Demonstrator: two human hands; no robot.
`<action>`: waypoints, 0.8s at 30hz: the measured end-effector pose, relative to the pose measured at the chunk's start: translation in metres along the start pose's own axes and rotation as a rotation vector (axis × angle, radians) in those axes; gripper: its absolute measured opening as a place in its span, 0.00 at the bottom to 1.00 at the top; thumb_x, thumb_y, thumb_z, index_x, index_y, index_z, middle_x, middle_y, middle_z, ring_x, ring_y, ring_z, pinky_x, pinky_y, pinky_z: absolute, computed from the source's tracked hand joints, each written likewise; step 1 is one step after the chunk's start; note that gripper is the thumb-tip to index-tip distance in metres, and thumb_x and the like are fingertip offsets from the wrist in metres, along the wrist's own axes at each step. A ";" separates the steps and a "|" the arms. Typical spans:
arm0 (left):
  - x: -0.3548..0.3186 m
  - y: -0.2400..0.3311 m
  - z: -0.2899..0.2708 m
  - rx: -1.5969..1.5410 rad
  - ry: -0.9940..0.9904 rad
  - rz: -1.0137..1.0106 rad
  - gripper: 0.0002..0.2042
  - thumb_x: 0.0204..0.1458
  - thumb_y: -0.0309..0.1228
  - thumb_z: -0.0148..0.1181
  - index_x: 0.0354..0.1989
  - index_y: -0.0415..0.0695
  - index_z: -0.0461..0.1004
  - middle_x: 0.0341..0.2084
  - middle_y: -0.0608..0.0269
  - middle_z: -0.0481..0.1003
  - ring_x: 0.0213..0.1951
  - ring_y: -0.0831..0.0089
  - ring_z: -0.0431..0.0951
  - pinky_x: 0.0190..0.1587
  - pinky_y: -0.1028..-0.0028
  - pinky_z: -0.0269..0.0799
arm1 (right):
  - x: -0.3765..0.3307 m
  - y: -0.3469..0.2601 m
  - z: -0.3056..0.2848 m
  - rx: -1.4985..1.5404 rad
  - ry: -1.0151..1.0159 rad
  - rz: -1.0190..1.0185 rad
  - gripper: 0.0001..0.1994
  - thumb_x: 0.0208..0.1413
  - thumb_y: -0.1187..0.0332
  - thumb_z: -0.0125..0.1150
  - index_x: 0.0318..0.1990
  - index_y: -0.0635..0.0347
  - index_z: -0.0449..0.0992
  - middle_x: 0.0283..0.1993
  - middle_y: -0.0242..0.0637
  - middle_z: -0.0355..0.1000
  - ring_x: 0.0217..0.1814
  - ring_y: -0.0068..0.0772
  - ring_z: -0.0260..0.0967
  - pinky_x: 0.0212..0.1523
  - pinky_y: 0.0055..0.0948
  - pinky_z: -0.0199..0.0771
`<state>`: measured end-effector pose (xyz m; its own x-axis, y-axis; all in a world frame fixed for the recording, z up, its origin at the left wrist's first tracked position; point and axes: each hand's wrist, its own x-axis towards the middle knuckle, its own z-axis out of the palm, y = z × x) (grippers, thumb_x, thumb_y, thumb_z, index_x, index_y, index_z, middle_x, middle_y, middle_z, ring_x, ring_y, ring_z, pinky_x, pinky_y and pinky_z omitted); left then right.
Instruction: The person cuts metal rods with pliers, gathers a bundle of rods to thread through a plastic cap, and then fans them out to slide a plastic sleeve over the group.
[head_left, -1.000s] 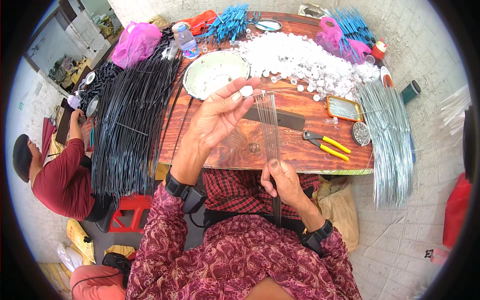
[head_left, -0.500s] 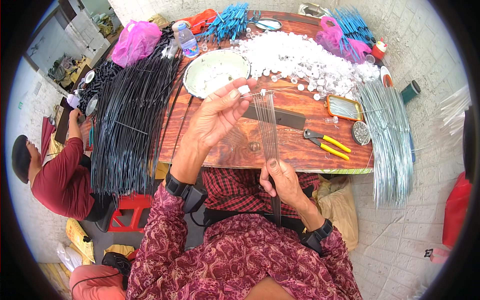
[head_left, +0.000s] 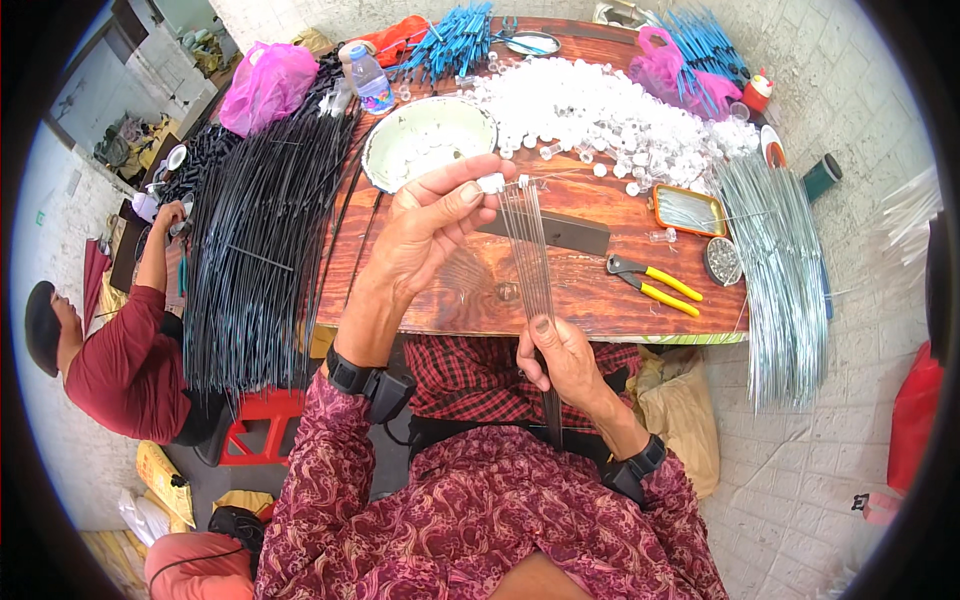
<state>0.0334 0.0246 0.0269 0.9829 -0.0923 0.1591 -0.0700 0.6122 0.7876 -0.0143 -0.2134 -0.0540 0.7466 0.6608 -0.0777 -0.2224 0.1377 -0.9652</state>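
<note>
Between the thumb and fingers of my left hand is a small white plastic cap, held at the upper end of a bundle of thin metal rods. My right hand is closed around the lower part of that bundle, which hangs down toward my lap. A second small white piece sits at the top of the rods, just right of the cap. Thin wire ends stick out sideways there. Whether the cap touches a rod is too small to tell.
Beyond my hands are an enamel basin and a heap of clear-white plastic caps. Yellow-handled pliers lie right, near a tin of pins and silver wires. Black rods lie left. A co-worker sits far left.
My left hand has brought the white cap slightly right, closer to the tops of the rods. My right hand keeps its grip, nearly in place.
</note>
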 end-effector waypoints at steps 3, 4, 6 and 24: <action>-0.002 0.003 0.005 0.094 0.005 0.034 0.20 0.59 0.22 0.61 0.59 0.32 0.72 0.55 0.48 0.77 0.43 0.76 0.81 0.50 0.78 0.79 | 0.000 0.001 0.000 -0.003 0.005 -0.003 0.26 0.73 0.46 0.40 0.34 0.60 0.71 0.18 0.30 0.64 0.16 0.17 0.58 0.18 0.20 0.58; -0.003 0.004 0.007 0.149 0.010 0.055 0.18 0.59 0.23 0.62 0.58 0.33 0.75 0.54 0.52 0.78 0.42 0.79 0.80 0.50 0.78 0.78 | 0.000 0.002 0.000 -0.004 0.010 -0.004 0.26 0.73 0.46 0.41 0.34 0.60 0.71 0.19 0.30 0.64 0.16 0.17 0.58 0.18 0.20 0.59; -0.004 0.005 0.012 0.201 0.007 0.080 0.18 0.58 0.23 0.63 0.58 0.34 0.75 0.53 0.53 0.78 0.42 0.78 0.80 0.51 0.77 0.77 | 0.000 0.000 0.002 -0.019 0.037 0.005 0.26 0.73 0.46 0.41 0.34 0.60 0.71 0.19 0.30 0.65 0.17 0.17 0.59 0.18 0.20 0.59; -0.010 -0.007 0.032 0.393 0.166 0.210 0.19 0.56 0.22 0.64 0.57 0.36 0.76 0.51 0.54 0.80 0.52 0.72 0.79 0.58 0.71 0.73 | 0.002 -0.001 0.014 -0.064 0.124 0.005 0.26 0.73 0.48 0.41 0.36 0.62 0.73 0.22 0.31 0.69 0.20 0.18 0.65 0.21 0.19 0.67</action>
<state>0.0183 -0.0040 0.0390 0.9522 0.1480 0.2671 -0.2979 0.2579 0.9191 -0.0210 -0.2018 -0.0500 0.8183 0.5643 -0.1088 -0.1883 0.0844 -0.9785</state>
